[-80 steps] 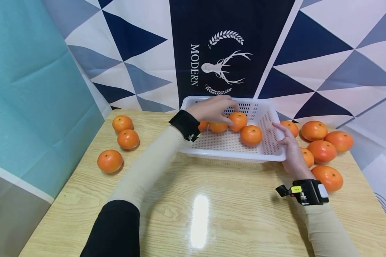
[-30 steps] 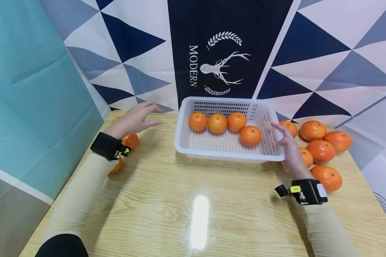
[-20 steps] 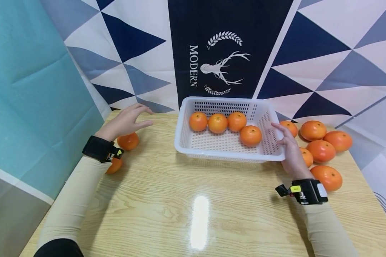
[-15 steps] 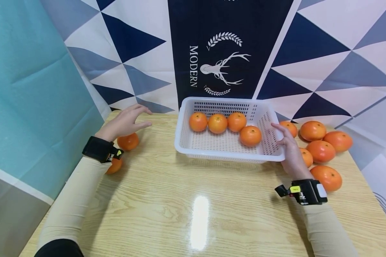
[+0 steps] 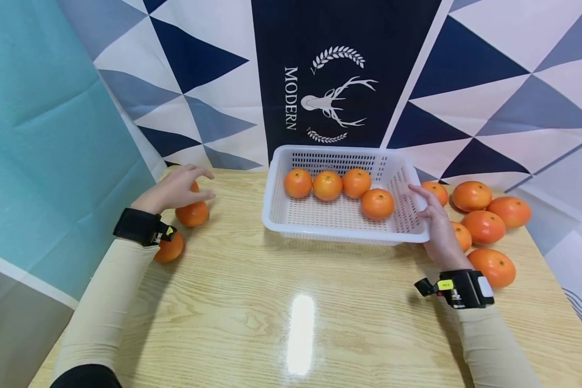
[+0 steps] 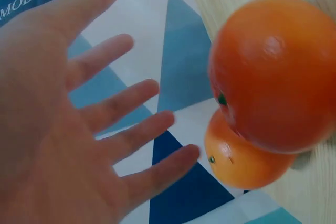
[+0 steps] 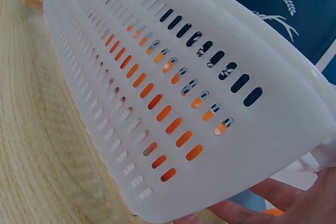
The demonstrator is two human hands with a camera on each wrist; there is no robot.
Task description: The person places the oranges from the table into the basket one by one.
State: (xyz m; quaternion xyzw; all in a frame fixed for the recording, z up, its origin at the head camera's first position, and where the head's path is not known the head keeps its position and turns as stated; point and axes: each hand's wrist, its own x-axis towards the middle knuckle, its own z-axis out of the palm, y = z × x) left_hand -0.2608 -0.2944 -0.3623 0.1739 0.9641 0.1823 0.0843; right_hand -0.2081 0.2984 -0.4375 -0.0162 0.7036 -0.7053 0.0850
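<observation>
oranges (image 5: 485, 226) crowded beside white basket (image 5: 344, 234), behind right hand (image 5: 436, 226)

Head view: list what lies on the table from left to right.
Loose orange beside the left wristband → left hand above another orange → white perforated plastic basket holding four oranges → right hand on the basket's right edge → cluster of loose oranges at the right.

Left hand (image 6: 58, 129) spread beside two stacked-looking oranges (image 6: 273, 72).
</observation>
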